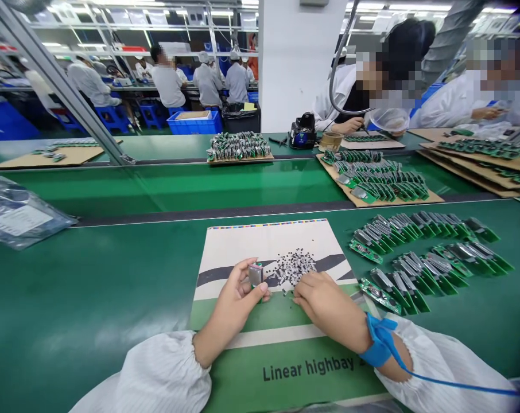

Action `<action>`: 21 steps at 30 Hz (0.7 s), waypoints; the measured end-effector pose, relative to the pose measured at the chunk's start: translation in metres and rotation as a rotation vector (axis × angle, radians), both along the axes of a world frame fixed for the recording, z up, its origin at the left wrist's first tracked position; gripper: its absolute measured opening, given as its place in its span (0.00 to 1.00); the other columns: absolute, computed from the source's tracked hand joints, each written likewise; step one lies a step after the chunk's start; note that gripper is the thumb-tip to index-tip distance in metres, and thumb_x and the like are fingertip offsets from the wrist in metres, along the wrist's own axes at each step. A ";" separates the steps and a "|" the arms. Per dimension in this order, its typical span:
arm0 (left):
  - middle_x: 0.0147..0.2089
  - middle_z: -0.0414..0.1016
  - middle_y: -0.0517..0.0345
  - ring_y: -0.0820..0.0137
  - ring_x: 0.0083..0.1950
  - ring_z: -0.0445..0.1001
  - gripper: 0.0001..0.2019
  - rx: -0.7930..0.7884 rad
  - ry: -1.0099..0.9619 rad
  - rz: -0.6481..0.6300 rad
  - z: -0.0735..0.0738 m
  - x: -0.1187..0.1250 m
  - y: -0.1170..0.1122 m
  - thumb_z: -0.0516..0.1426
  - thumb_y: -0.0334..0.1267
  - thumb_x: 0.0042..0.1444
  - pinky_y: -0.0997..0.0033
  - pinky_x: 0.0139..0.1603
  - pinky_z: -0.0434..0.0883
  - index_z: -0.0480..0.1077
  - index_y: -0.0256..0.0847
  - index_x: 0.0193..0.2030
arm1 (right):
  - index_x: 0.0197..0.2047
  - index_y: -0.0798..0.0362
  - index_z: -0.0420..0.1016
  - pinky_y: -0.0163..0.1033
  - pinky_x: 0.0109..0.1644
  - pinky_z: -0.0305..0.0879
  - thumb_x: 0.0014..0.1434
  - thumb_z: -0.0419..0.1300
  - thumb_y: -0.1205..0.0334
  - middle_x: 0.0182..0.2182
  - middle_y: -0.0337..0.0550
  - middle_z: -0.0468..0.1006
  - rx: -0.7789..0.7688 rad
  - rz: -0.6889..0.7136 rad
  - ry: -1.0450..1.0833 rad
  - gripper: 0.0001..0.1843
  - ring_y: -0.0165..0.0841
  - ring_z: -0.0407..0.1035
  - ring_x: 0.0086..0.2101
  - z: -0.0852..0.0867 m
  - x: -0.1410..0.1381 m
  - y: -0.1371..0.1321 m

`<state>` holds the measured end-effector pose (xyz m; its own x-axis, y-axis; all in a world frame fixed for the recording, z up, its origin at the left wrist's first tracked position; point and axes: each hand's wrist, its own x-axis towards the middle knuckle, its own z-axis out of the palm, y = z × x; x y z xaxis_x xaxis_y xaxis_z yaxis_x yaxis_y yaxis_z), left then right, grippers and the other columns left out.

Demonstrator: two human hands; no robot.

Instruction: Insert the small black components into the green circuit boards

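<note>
The left hand (234,307) comes in from the lower left, wrist bent up and palm turned inward, its fingers (244,267) pinching a small board (255,274) held just above the printed card (251,241). The right hand (324,307), with a blue strap (378,341) round its wrist, lies palm down on the card. Its fingers (301,290) are drawn together at the near edge of a pile of tiny parts (294,265); whether they grip one cannot be told. Rows of boards (419,258) lie on the worktop (92,287) to the right.
</note>
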<state>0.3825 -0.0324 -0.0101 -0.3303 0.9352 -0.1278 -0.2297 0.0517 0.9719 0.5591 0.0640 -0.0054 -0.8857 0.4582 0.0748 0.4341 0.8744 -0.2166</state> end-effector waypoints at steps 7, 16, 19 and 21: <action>0.45 0.70 0.56 0.74 0.31 0.74 0.24 -0.016 0.009 -0.033 -0.006 -0.001 -0.003 0.63 0.41 0.52 0.68 0.38 0.75 0.61 0.44 0.54 | 0.32 0.54 0.66 0.45 0.37 0.65 0.61 0.52 0.74 0.30 0.44 0.71 -0.024 -0.011 0.086 0.09 0.39 0.66 0.33 -0.008 0.003 -0.003; 0.47 0.73 0.52 0.68 0.39 0.78 0.18 -0.003 0.018 -0.071 -0.003 0.006 -0.010 0.55 0.47 0.61 0.62 0.49 0.72 0.62 0.47 0.57 | 0.42 0.50 0.65 0.40 0.37 0.68 0.66 0.47 0.72 0.36 0.44 0.72 -0.215 -0.037 0.414 0.09 0.37 0.68 0.37 0.021 0.015 0.004; 0.49 0.73 0.53 0.66 0.41 0.79 0.17 0.015 0.051 -0.133 -0.005 0.017 -0.015 0.55 0.45 0.61 0.63 0.47 0.73 0.64 0.49 0.56 | 0.43 0.51 0.66 0.37 0.36 0.67 0.65 0.45 0.75 0.37 0.45 0.70 -0.277 0.002 0.447 0.13 0.35 0.67 0.37 0.025 0.018 0.000; 0.47 0.75 0.53 0.65 0.39 0.79 0.17 0.005 0.115 -0.206 -0.007 0.024 -0.018 0.56 0.44 0.60 0.67 0.41 0.74 0.65 0.49 0.56 | 0.44 0.51 0.66 0.36 0.36 0.66 0.64 0.44 0.77 0.37 0.45 0.68 -0.321 0.034 0.473 0.15 0.34 0.65 0.36 0.026 0.019 -0.004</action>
